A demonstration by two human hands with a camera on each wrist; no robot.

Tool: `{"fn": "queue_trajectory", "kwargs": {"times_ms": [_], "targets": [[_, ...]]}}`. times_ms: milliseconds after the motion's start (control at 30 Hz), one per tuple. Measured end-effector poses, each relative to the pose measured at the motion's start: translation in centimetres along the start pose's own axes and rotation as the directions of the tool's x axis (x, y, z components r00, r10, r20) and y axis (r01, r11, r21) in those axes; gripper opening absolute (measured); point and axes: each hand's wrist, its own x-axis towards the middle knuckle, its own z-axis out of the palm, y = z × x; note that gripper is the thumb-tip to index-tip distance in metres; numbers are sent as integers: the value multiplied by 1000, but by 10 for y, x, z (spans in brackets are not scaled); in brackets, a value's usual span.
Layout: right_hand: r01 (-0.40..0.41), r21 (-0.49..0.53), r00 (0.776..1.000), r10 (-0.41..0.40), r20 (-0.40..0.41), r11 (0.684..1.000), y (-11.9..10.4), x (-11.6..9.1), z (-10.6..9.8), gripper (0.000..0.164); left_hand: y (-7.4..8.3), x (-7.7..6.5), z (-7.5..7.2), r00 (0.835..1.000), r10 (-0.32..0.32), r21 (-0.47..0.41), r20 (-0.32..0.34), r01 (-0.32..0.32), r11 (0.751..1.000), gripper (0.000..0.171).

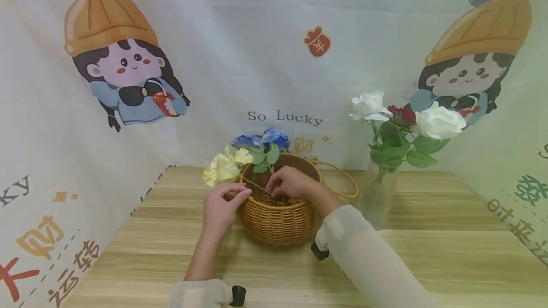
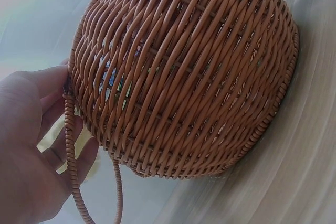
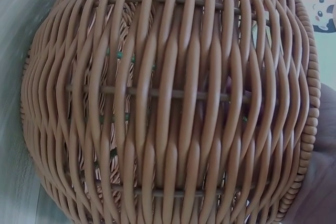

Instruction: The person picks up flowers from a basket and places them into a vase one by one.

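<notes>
A brown wicker basket (image 1: 278, 225) stands on the table, with blue flowers (image 1: 263, 140) rising from its back left. A yellow flower (image 1: 224, 168) leans out over the left rim, its thin stem slanting down into the basket. Inside the opening, my right hand (image 1: 293, 184) pinches that stem near its lower part; the fingertips are partly hidden. My left hand (image 1: 222, 206) holds the basket's left rim with thumb and forefinger. In the left wrist view, the left fingers (image 2: 50, 80) lie by the rim and the coiled handle (image 2: 71, 150). Green stems (image 3: 123, 56) show through the weave in the right wrist view.
Right of the basket, a clear glass vase (image 1: 381, 198) holds white roses (image 1: 441, 121) and a dark red flower (image 1: 401, 117). A loop handle (image 1: 353, 187) sticks out toward the vase. Behind the wooden table (image 1: 428, 251) hangs a printed white cloth (image 1: 239, 61).
</notes>
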Motion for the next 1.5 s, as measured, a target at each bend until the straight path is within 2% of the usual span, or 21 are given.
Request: {"fn": "queue_trajectory", "kwargs": {"times_ms": [200,367,533,633,800,1000,1133,1300,1433,1500], "targets": [[1,57,993,6,-116,998,1,-2,-1,8,0,0,0,1000,4,0,-1,-4,1000,11],[6,116,973,21,-230,993,3,-5,-2,10,0,0,1,999,32,-3,1,-32,999,10],[14,133,936,34,-351,991,2,-8,-2,13,0,0,1,999,41,1,3,-41,999,9],[20,190,908,62,-415,982,3,-9,-1,15,-1,0,1,999,33,4,3,-33,999,9],[91,344,867,96,-489,935,3,-12,-1,17,1,0,1,1000,22,6,13,-22,1000,10],[177,381,824,75,-562,907,-2,-19,-3,18,0,-1,0,1000,-1,24,14,1,1000,12],[181,348,780,82,-620,920,-3,-25,-4,17,1,-1,-1,1000,-17,32,16,16,999,14],[183,335,714,109,-692,924,-2,-31,-5,16,1,0,-2,1000,-24,22,18,24,999,13],[239,365,651,130,-748,900,0,-39,-8,15,0,0,-3,1000,-24,22,17,24,999,15],[282,384,609,145,-780,879,1,-42,-9,15,-1,0,-3,1000,-23,20,12,22,1000,14]]}}
